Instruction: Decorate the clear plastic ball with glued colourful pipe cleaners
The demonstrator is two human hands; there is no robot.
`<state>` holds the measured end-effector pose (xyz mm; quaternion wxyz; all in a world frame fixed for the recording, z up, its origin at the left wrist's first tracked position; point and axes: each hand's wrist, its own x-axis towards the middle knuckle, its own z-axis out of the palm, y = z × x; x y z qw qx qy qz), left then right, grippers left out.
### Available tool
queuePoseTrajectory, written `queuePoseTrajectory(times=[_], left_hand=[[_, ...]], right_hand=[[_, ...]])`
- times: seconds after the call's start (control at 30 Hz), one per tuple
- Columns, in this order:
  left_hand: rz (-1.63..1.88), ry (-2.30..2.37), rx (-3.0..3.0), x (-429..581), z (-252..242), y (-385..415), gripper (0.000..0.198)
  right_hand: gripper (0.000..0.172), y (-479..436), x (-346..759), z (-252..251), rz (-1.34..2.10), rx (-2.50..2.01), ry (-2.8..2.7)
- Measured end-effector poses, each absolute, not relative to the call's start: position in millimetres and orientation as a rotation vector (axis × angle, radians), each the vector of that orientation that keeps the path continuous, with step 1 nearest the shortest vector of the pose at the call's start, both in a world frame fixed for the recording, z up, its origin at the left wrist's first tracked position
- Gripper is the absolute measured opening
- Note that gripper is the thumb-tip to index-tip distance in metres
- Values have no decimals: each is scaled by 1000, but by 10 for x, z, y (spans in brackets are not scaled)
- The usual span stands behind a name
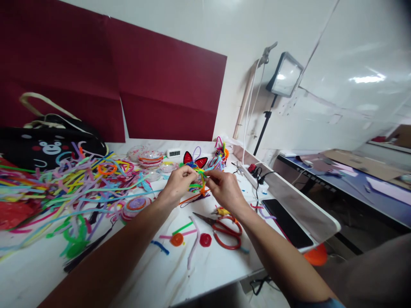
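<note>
both forearms bare; blue sleeve edge [323,303] at right elbow.

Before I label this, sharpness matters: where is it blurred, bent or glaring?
Head view: wide-angle bend tilts wall and table; pipe cleaners at left smear; glare streaks the wall right of the lamp; left hand, right hand, the figure they pinch and scissors look sharp.

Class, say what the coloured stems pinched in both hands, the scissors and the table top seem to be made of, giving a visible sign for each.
Coloured stems: likely fuzzy chenille over wire; matt, holding bends and loops.
Scissors: dull grey metal blades; glossy red handle loops, probably plastic.
Table top: smooth white, slightly shiny with faint streaks; laminate or marble-look, unclear.
</note>
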<state>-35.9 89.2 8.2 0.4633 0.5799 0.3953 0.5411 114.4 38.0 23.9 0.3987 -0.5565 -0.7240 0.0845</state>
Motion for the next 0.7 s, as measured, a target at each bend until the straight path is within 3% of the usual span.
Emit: queuePoseTrajectory(times=[0.7], left_hand=[[1361,917,1337,-308,158,792,10]], right_hand=[[22,307,925,4,158,-1141,-1658]])
